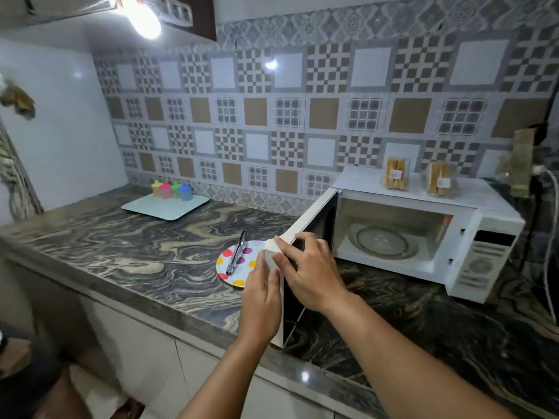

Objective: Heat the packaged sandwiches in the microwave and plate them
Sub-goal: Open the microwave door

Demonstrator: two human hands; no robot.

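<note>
A white microwave (484, 225) stands on the counter at the right, its door (308, 225) swung wide open. The glass turntable (382, 241) inside is bare. Two packaged sandwiches (396, 173) (440, 179) stand upright on top of the microwave. My left hand (263, 300) lies flat against the outer face of the door at its free edge. My right hand (308, 270) grips that same edge from the inner side, fingers curled over it. A polka-dot plate (225, 269) lies left of the door with metal tongs (237, 252) across it.
A pale tray (145, 208) with several coloured small containers (171, 189) sits at the back left of the marbled counter (121, 252). A power cord (552, 207) and a plastic bag (520, 164) hang at the far right. White cabinets run below the counter.
</note>
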